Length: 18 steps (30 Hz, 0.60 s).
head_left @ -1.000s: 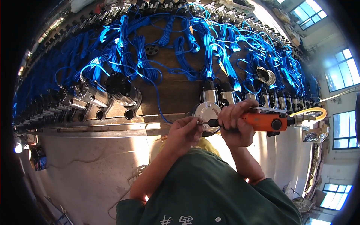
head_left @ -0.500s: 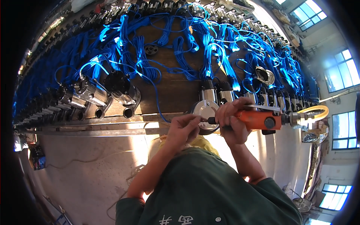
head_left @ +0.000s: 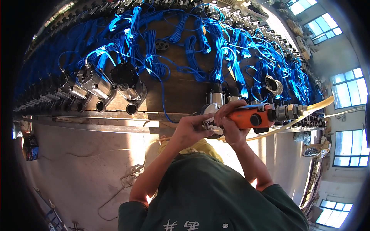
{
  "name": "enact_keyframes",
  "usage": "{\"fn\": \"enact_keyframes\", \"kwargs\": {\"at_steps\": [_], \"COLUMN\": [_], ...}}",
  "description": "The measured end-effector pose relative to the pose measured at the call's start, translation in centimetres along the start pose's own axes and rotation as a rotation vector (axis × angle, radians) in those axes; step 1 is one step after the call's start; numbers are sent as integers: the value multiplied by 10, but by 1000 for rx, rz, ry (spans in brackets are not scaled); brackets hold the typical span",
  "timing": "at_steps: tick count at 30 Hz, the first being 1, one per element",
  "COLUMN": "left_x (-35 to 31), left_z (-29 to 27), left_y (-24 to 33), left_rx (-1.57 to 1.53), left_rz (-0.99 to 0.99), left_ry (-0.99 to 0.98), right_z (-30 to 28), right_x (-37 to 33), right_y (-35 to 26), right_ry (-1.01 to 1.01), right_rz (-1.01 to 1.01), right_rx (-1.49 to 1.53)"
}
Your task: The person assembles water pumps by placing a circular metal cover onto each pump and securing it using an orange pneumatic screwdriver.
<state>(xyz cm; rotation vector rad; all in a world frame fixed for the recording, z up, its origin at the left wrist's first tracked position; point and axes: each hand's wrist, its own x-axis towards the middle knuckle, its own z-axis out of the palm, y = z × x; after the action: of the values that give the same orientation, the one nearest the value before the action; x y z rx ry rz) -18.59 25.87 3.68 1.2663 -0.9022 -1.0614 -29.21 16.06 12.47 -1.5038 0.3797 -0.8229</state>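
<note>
"Gripping the orange tool (head_left: 242, 118), how is the right hand (head_left: 232, 125)?"
"Closed around its front; probably rigid, heavy body (head_left: 266, 119), rightward, offers best hold. Left hand (head_left: 192, 130), alongside, pinches small shiny piece (head_left: 209, 124)."

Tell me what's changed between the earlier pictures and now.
The right hand has brought the orange power tool leftward, closer to the left hand; its yellow hose has opened out. Nothing was visibly let go. The blue cable bundles stayed put.
</note>
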Motion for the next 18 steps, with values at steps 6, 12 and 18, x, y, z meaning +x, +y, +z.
{"fn": "enact_keyframes", "kwargs": {"at_steps": [6, 12, 18], "left_x": [1, 14, 31], "left_z": [5, 24, 10], "left_y": [23, 50, 21], "left_rx": [254, 733, 270], "left_rz": [24, 274, 38], "left_ry": [74, 191, 128], "right_z": [-19, -105, -252], "right_x": [6, 19, 15], "right_y": [-16, -38, 91], "right_ry": [130, 533, 908], "right_rz": [-192, -311, 14], "right_rx": [40, 275, 222]}}
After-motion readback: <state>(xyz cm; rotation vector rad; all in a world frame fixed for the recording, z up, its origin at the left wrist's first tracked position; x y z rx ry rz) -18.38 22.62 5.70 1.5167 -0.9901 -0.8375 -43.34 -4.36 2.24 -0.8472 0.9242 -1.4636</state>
